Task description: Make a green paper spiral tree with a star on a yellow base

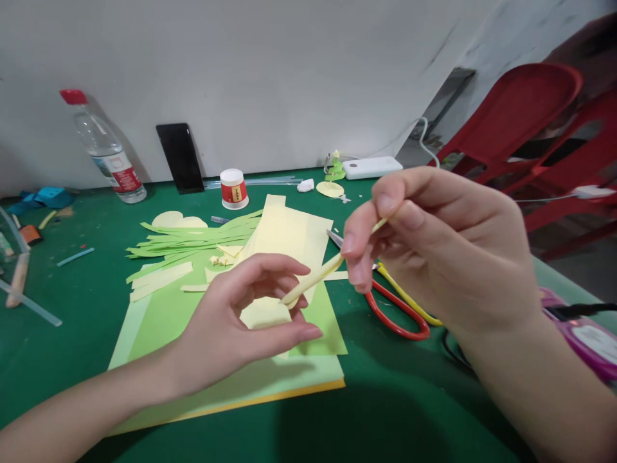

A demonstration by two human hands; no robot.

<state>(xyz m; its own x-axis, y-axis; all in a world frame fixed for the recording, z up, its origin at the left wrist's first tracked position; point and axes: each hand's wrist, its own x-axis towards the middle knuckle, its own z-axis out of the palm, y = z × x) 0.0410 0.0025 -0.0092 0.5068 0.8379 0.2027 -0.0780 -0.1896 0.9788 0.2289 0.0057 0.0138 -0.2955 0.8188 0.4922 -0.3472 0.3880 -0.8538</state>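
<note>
My right hand (443, 251) is closed, pinching one end of a narrow pale-yellow paper strip (313, 278) between thumb and fingers. The strip slants down to the left, its far end close to the curled fingers of my left hand (241, 315). That hand is open, thumb well apart from the fingers; whether they touch the strip I cannot tell. Below lie green paper sheets (164, 328) and cut yellow paper (289, 231). Small folded yellow paper stars (220, 260) sit beside green paper strips (207, 238). Scissors with red and yellow handles (398, 315) lie under my right hand.
Along the wall stand a water bottle (113, 157), a black phone (180, 157) and a red-and-white paper cup (234, 190). A small green paper tree (335, 168) is near a white power bank (372, 168). Right are a purple device (585, 337) and red chairs (515, 116).
</note>
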